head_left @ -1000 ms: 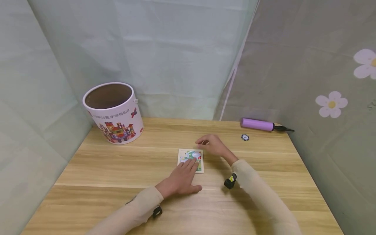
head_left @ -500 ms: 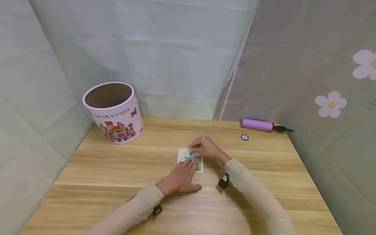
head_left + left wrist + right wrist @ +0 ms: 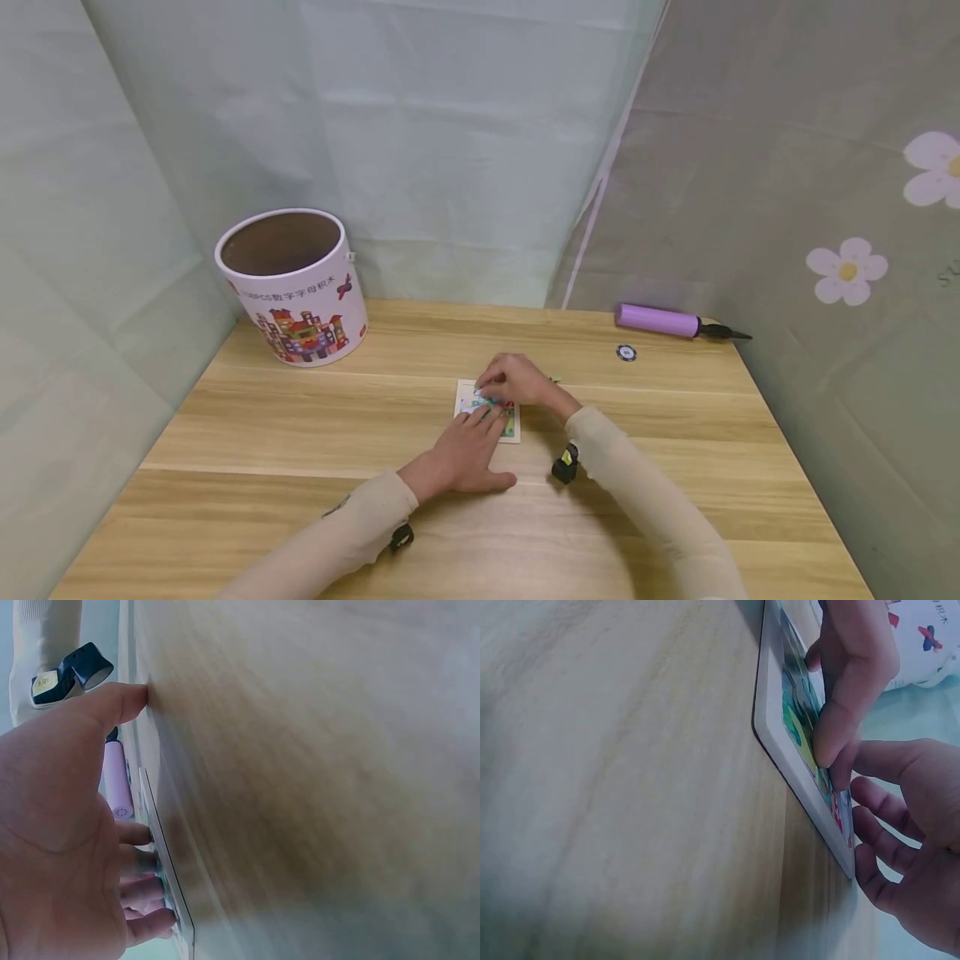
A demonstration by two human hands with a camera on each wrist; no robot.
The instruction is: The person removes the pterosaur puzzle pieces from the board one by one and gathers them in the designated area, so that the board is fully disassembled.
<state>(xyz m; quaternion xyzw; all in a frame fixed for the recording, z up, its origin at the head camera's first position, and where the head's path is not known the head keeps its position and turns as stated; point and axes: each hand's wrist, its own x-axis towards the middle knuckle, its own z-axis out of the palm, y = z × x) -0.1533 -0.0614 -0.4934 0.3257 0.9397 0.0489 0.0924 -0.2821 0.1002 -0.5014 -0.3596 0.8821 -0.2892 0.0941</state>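
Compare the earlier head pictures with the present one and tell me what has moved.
The right hand slid leftward from the far right corner of the small colourful picture puzzle board onto its top, fingertips now pressing the surface. The left hand stayed flat on the board's near edge. The board, white printed cardboard bucket, purple hand pump and small round chip kept their places on the wooden table.

Head view high above, facing forward and down over whole tabletop [image 3: 300,433], left wrist view very close, skimming the surface, right wrist view equally close and low, all three share the puzzle board [image 3: 510,430] at frame centre.
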